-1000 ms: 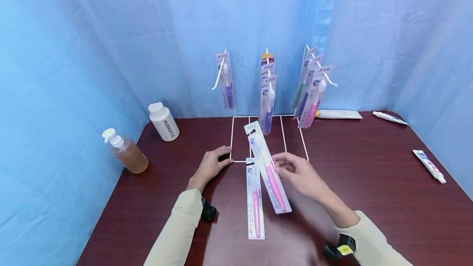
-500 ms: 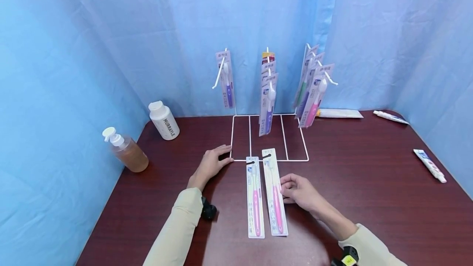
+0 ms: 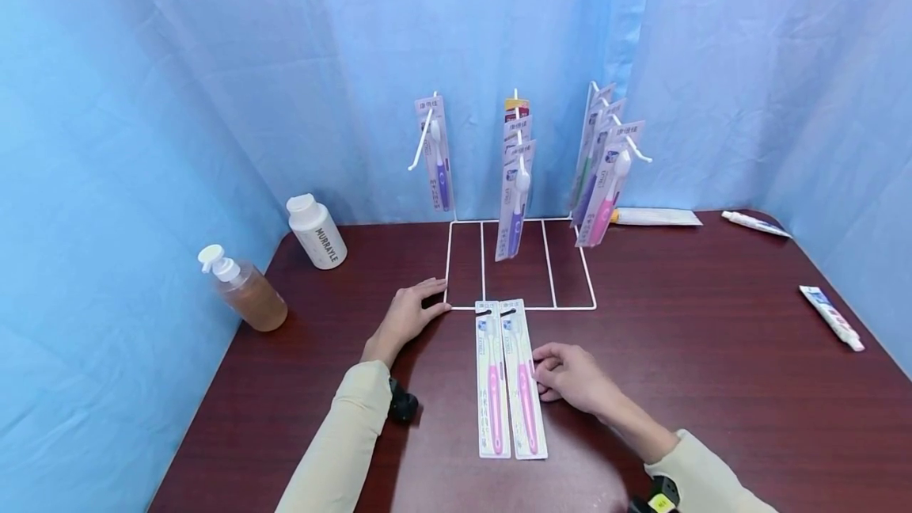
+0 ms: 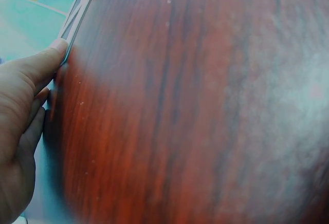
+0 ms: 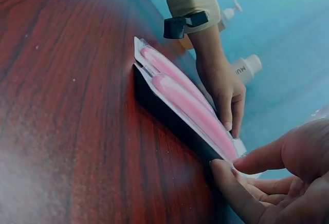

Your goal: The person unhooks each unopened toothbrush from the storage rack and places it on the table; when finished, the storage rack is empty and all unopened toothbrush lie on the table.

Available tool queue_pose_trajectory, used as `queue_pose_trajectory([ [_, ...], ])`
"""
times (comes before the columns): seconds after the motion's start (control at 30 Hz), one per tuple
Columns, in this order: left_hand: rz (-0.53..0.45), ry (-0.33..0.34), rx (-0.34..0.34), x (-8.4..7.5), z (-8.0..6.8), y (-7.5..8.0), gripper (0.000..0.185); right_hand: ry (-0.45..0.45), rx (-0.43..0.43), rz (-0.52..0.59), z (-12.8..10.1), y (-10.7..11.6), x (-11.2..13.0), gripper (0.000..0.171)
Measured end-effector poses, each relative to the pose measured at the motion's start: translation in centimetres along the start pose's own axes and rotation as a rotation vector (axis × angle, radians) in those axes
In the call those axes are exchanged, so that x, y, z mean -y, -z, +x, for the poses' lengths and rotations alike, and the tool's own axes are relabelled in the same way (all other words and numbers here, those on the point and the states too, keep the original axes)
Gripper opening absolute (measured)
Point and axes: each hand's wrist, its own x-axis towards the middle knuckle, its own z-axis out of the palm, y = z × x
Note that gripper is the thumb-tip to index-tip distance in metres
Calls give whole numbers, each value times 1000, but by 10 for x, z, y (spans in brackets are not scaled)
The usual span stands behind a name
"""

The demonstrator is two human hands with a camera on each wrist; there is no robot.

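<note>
Left hand (image 3: 404,321) laid palm inward at the near left corner of a white wire rack (image 3: 549,264), its fingers nearly straight and touching the wire, the thumb apart from them; right hand (image 3: 573,377) reaching in from the right, its thumb and index finger pinching the edge of the right toothbrush pack (image 3: 525,394), the other fingers bent beneath; this pack, with its pink handle, lies in front of the rack, just beside the matching left toothbrush pack (image 3: 493,394), the two roughly parallel, handles toward the person; both forearms wear pale sleeves, with a dark device at each wrist. The tabletop (image 3: 712,355) is dark reddish wood with visible grain; a pump bottle (image 3: 252,295) of amber liquid and a white bottle (image 3: 317,236) are at left, three tubes (image 3: 830,317) at right; further packs hang from the rack's three hooks, purple-handled at left (image 3: 439,165) and centre, a pink-handled one foremost at right; blue curtains (image 3: 342,46) enclose the back and sides.
</note>
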Motion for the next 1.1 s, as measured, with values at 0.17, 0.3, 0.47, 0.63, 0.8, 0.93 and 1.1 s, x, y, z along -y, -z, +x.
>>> queue_pose_trajectory([
  [0.17,-2,14,14,0,1,1,50,26,5,-140,-4,2,6,25],
  [0.3,-3,12,9,0,1,2,50,106,5,-289,-2,6,15,24],
  [0.47,-12,14,5,0,0,2,50,297,-45,-431,12,12,37,28],
  [0.63,-16,14,7,0,0,2,50,441,-71,-348,34,11,72,34],
  [0.8,-12,1,-8,2,1,1,49,519,-85,-265,57,-1,104,38],
  [0.93,-8,4,-12,2,1,0,49,566,-93,-243,81,-17,119,39],
  [1.1,-13,12,-2,1,2,0,49,573,-133,-195,109,-32,128,39],
])
